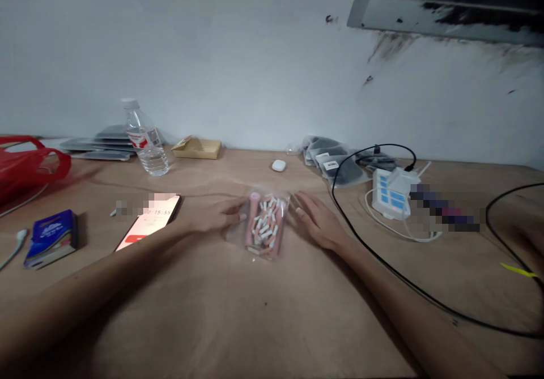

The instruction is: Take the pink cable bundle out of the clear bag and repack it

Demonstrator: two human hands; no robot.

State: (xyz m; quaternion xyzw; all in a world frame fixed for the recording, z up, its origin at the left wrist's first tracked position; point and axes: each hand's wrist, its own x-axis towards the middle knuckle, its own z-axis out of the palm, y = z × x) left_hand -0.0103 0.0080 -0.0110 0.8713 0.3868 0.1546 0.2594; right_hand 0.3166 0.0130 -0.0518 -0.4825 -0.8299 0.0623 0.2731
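A clear plastic bag lies on the table between my two hands. Through it I see pink handles and a bunched rope of white and pink segments, which looks like a beaded jump rope. My left hand rests at the bag's left edge, fingers stretched out and a fingertip touching the plastic. On the other side my right hand lies with its fingers extended beside the bag's right edge; whether it touches the plastic I cannot tell. Neither hand grips anything.
Left of me are a lit phone, a blue pack, a red bag and a water bottle. Behind are a cardboard tray and a white case. A power strip and black cable lie right.
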